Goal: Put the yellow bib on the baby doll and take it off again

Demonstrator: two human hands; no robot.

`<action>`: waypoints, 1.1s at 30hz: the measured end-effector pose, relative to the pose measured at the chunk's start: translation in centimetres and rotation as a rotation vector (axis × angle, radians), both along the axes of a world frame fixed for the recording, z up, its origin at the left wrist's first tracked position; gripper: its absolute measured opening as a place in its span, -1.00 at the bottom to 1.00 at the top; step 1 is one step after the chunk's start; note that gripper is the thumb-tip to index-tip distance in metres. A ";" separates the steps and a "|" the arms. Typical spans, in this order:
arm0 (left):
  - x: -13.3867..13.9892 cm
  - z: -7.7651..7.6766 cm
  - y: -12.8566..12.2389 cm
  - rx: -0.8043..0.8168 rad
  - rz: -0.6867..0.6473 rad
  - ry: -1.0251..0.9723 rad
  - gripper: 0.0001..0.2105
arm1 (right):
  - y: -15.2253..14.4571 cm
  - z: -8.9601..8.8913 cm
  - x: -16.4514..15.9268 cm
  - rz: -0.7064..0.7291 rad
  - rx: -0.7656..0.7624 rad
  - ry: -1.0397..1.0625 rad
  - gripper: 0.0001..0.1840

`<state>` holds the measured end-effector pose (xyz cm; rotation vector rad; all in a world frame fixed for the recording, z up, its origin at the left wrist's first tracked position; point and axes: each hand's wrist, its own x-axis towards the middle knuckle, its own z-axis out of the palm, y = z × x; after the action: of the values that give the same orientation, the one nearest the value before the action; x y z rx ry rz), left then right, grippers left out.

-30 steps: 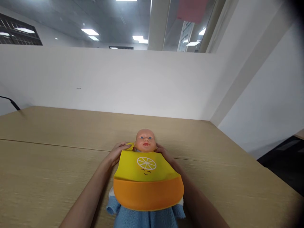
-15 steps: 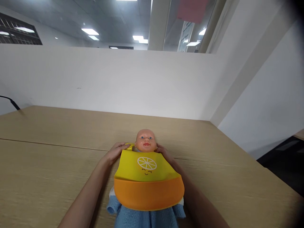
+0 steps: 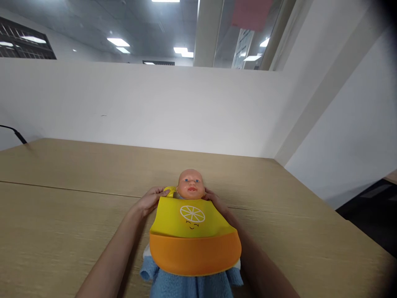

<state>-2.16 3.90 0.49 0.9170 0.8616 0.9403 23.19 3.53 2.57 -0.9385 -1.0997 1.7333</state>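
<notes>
A baby doll (image 3: pixel 191 182) in a fuzzy blue outfit (image 3: pixel 190 286) lies face up on the table. Over its chest spreads a yellow bib (image 3: pixel 167 219) with a citrus slice and a smiling face printed on it, and an orange catch pocket (image 3: pixel 195 254) along the bottom. My left hand (image 3: pixel 152 198) pinches the bib's yellow neck strap beside the doll's head. On the other side, my right hand (image 3: pixel 213 198) is at the doll's neck near the bib's upper corner; its fingertips are partly hidden behind the head and bib, so what they hold is unclear.
The wooden table (image 3: pixel 77 219) has a seam running across it. A white wall (image 3: pixel 155 103) rises at its far edge, with glass above. A black cable (image 3: pixel 18 135) lies at the far left, and a dark object (image 3: pixel 369 207) stands beyond the right edge.
The neck strap in my left hand has turned, showing a broader yellow face beside the doll's head. My right hand, the doll and the bib's front look nearly the same.
</notes>
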 end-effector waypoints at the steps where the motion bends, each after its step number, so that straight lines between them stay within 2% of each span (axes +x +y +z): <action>1: -0.1 -0.1 0.0 -0.001 -0.003 0.005 -0.71 | 0.0 0.0 0.0 -0.004 -0.003 -0.005 -0.51; 11: 0.5 0.2 0.0 0.022 0.017 0.014 -0.75 | -0.2 0.2 -0.1 -0.032 -0.027 -0.026 -0.53; 18: 0.6 -0.7 0.1 0.061 0.042 -0.023 -0.78 | -0.4 0.4 -0.3 0.002 -0.080 0.038 -0.53; 33: 0.7 -1.1 0.5 0.044 0.184 -0.078 -0.77 | 0.2 -0.1 0.1 -0.035 -0.030 -0.043 -0.54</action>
<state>-1.48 4.36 -0.63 0.8427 0.8723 1.1503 23.32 3.71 2.43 -1.0120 -1.0816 1.7123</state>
